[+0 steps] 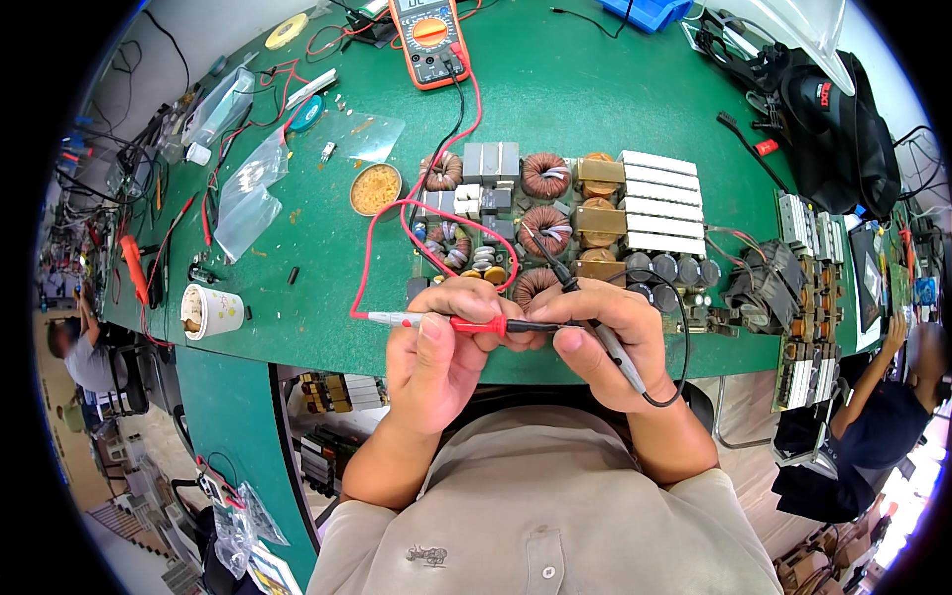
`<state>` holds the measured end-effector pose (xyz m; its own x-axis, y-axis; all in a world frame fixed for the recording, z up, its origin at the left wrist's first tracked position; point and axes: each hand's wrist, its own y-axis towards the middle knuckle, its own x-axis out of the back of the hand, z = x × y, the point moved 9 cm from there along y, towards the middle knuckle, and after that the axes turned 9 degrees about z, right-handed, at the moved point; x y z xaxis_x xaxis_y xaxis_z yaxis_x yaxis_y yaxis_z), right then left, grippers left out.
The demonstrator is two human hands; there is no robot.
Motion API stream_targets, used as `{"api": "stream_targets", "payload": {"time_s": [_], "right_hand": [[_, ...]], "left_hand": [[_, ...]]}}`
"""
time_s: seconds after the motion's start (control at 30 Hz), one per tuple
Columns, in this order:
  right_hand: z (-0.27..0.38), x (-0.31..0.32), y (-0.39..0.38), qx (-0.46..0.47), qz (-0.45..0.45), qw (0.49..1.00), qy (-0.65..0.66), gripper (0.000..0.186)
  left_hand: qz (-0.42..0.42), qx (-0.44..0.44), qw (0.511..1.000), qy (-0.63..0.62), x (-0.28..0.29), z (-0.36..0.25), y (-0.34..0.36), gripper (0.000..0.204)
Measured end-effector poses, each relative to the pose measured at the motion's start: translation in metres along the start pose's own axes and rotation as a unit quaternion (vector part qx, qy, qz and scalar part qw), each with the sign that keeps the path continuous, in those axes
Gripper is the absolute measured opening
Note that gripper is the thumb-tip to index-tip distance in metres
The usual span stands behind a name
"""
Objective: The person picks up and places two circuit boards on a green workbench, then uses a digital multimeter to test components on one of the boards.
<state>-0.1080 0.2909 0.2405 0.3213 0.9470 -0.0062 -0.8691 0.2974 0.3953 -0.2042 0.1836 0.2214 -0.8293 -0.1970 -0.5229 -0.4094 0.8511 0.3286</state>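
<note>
My left hand (436,347) is closed around the red test probe (478,324), which lies level in front of my chest. Its dark tip end points right and reaches the fingertips of my right hand (625,337). That hand is closed too, with the black test probe (617,355) slanting through its fingers, tip up and to the left. Whether the right fingertips pinch the red probe's end, I cannot tell. Just beyond both hands lies a power circuit board with copper coils (544,176), white finned blocks (659,188) and capacitors (686,268). Leads run to an orange multimeter (428,40).
On the green table (327,288) are a paper cup (212,311), a round tin (376,188), plastic bags (253,193) and loose cables. A black bag (828,129), a brush (739,134) and another board (808,307) lie rightward. A co-worker (883,426) sits at right.
</note>
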Motion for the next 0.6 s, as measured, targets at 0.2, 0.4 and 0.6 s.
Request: {"api": "stream_targets", "payload": {"time_s": [0.2,0.4,0.6], "right_hand": [[0.002,-0.003,-0.001,-0.016,-0.005,1.000,0.019,0.014],[-0.011,-0.002,-0.004,-0.066,-0.019,0.995,0.074,0.018],[-0.015,-0.003,-0.007,-0.072,-0.023,0.994,0.081,0.018]], "left_hand": [[0.031,-0.016,0.998,-0.048,0.003,0.002,0.000,0.038],[-0.016,0.010,0.998,-0.058,0.009,0.009,-0.003,0.040],[-0.042,0.018,0.998,-0.053,0.012,0.009,-0.003,0.045]]}}
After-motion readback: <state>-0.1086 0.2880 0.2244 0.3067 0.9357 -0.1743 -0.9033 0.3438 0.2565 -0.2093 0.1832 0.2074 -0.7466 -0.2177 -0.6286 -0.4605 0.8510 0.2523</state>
